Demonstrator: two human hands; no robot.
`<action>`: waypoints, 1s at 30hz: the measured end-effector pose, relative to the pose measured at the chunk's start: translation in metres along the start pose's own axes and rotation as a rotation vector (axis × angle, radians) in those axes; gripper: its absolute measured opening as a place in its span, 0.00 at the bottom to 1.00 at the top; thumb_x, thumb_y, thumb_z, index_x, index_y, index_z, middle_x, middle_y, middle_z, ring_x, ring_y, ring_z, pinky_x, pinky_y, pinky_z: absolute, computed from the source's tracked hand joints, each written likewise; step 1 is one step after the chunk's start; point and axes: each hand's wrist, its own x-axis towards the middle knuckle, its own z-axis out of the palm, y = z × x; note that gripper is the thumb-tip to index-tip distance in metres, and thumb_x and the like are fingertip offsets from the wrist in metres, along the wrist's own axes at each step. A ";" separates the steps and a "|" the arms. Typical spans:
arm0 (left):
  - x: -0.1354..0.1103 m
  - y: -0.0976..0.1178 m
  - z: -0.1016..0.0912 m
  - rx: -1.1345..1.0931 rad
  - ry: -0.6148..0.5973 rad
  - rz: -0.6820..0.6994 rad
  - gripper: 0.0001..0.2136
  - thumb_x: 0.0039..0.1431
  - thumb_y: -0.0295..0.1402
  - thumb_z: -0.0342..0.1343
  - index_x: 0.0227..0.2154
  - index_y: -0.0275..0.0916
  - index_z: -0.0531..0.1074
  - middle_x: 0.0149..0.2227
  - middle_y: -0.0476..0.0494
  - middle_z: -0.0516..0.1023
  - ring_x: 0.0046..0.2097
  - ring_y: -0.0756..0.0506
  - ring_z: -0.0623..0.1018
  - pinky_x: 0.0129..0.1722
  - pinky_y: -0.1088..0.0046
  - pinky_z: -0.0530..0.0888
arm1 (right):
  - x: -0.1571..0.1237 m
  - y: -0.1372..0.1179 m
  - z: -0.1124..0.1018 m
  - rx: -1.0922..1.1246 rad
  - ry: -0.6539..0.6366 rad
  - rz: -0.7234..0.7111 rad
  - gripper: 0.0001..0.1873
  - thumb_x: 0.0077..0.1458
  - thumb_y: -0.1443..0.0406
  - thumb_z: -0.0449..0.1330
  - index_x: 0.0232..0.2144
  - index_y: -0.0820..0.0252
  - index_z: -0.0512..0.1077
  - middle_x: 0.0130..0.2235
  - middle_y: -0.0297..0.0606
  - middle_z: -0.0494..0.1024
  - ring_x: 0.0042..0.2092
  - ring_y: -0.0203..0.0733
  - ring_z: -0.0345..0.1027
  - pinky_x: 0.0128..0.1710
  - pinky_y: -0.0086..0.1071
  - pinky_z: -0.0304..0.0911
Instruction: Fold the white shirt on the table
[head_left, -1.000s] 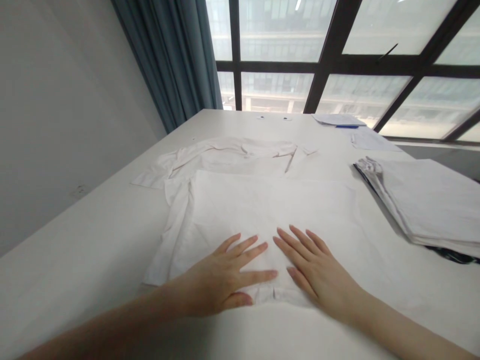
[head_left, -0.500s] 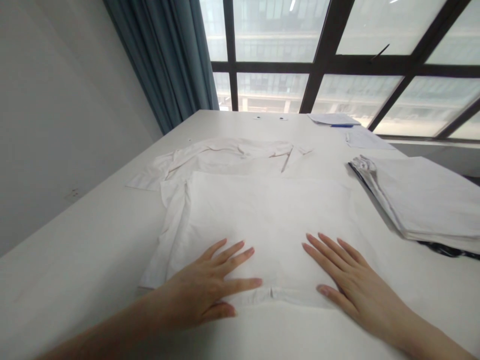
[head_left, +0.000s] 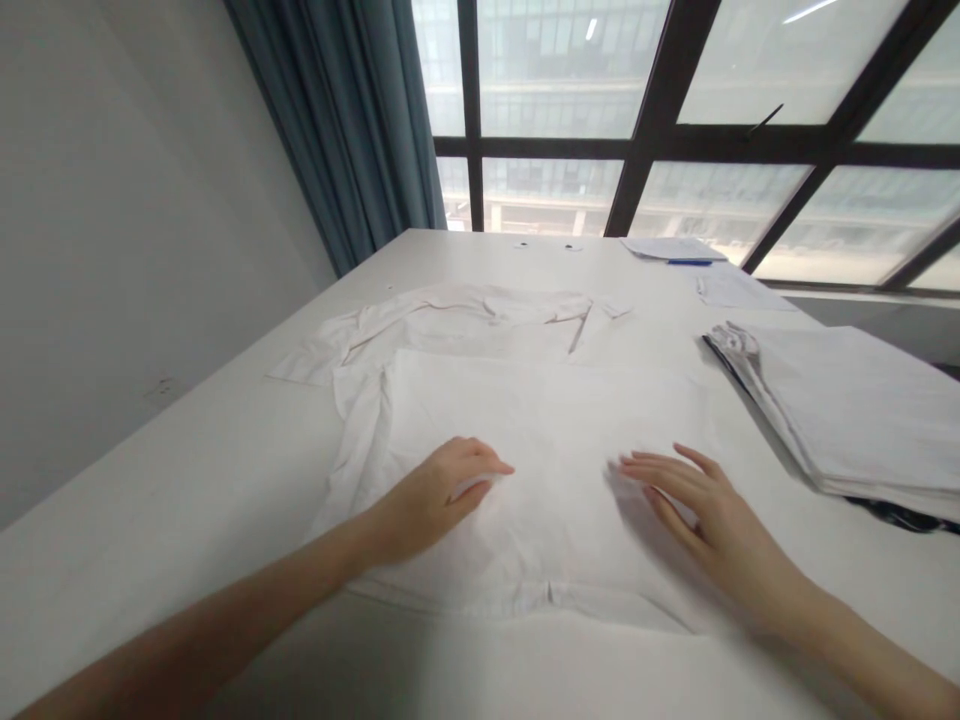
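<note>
A white garment (head_left: 525, 420) lies spread flat on the white table (head_left: 187, 480), its collar end toward the window. My left hand (head_left: 435, 495) rests on the cloth left of its middle, fingers loosely curled, with nothing visibly gripped. My right hand (head_left: 697, 505) hovers just over the garment's right part, fingers stretched out and apart, empty.
A stack of folded white cloth (head_left: 847, 410) sits at the right over something dark. Papers (head_left: 720, 285) and a blue pen (head_left: 690, 262) lie near the window. A grey wall and a blue curtain (head_left: 345, 120) stand on the left.
Both hands slid apart along the near hem, then moved farther up the garment. The left hand's fingers have curled, and the right hand has lifted slightly off the cloth.
</note>
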 end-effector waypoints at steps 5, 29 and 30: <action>0.037 -0.004 0.031 0.343 -0.013 0.088 0.25 0.67 0.39 0.47 0.62 0.30 0.59 0.64 0.30 0.62 0.66 0.38 0.60 0.64 0.57 0.59 | 0.046 -0.017 0.019 -0.027 -0.065 -0.160 0.24 0.65 0.65 0.47 0.62 0.55 0.63 0.62 0.42 0.67 0.65 0.46 0.55 0.62 0.51 0.55; -0.040 -0.057 0.000 0.643 -0.054 -0.070 0.35 0.68 0.53 0.37 0.69 0.32 0.45 0.69 0.34 0.49 0.70 0.39 0.50 0.66 0.59 0.50 | -0.027 0.078 0.019 -0.303 -0.080 0.103 0.34 0.66 0.49 0.40 0.70 0.50 0.43 0.68 0.36 0.55 0.68 0.45 0.48 0.64 0.50 0.50; -0.042 -0.057 -0.001 0.630 -0.050 -0.081 0.35 0.68 0.53 0.37 0.68 0.32 0.45 0.69 0.34 0.50 0.70 0.39 0.50 0.66 0.60 0.50 | -0.029 0.079 0.019 -0.304 -0.073 0.108 0.33 0.66 0.49 0.40 0.69 0.51 0.44 0.68 0.37 0.55 0.68 0.46 0.48 0.63 0.49 0.50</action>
